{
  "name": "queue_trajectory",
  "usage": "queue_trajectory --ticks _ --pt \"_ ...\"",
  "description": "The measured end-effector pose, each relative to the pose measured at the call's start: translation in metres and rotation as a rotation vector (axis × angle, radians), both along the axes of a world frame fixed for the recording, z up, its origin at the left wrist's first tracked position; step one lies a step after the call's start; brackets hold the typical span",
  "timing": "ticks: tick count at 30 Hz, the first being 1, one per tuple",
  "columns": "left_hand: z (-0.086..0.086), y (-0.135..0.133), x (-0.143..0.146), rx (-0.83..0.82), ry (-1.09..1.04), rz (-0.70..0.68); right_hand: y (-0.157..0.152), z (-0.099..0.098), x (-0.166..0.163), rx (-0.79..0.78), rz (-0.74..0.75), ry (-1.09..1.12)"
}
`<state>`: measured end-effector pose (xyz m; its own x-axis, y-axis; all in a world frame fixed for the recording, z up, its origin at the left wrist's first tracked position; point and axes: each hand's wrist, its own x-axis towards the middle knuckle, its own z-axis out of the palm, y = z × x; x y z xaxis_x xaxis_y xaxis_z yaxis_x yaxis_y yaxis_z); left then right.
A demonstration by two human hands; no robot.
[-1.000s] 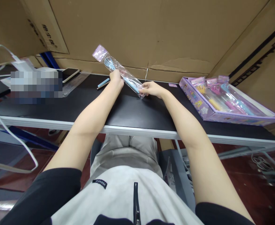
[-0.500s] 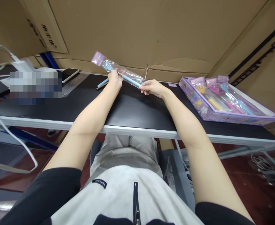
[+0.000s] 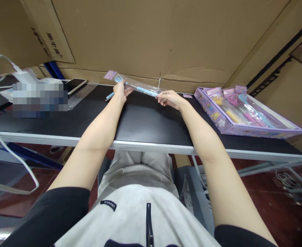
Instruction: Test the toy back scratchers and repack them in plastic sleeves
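A light blue back scratcher (image 3: 146,91) with a clawed head lies inside a clear plastic sleeve with a purple header (image 3: 110,74). My left hand (image 3: 120,92) grips it just below the claw, the header poking out to the upper left. At the handle end, my right hand (image 3: 169,98) pinches the sleeve between thumb and fingers. The sleeved scratcher is held slanted above the table, its claw end higher. Beside my left hand, a light blue rod (image 3: 110,95) and a thin metallic piece rest on the table, partly hidden by that hand.
On the right stands a purple display box (image 3: 261,132) with yellow, pink and blue scratchers in sleeves. A phone (image 3: 76,85), an empty clear sleeve (image 3: 81,96) and a blurred-out item with a white cable (image 3: 1,137) are on the left. Cardboard (image 3: 140,37) walls the back.
Both hands and the sleeved scratcher have come down slightly, and the scratcher lies flatter than before. The camera view has shifted a little.
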<state>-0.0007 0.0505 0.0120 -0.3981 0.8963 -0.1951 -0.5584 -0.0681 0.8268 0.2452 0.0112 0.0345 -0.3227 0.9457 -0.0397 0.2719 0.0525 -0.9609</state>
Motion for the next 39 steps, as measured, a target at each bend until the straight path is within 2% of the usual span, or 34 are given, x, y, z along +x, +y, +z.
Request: queue_trajectory --ticks 6,15,20,26,29,32,35,39 --pt "-0.005 0.001 -0.005 -0.003 0.023 -0.029 0.005 -0.003 0.004 0.024 0.017 0.019" --pt "-0.001 0.000 -0.001 0.057 0.066 -0.051 0.002 -0.001 0.009 0.092 0.025 0.020" --pt "0.001 -0.004 0.000 0.038 0.102 -0.078 0.003 -0.007 0.008 0.090 0.024 -0.047" --pt "0.001 -0.002 0.002 -0.016 -0.005 -0.054 0.020 -0.019 0.007 0.158 -0.032 -0.179" --pt "0.001 0.000 0.002 -0.045 -0.019 -0.013 0.032 -0.027 0.010 0.282 -0.105 -0.284" --pt "0.000 0.001 0.000 -0.056 0.005 0.024 0.038 -0.033 0.009 0.512 -0.156 -0.444" --pt "-0.001 0.001 0.003 -0.054 0.042 -0.007 0.034 -0.035 0.004 0.681 -0.083 -0.574" --pt "0.000 0.000 0.017 -0.042 0.051 -0.076 0.023 -0.031 -0.007 0.758 0.021 -0.628"
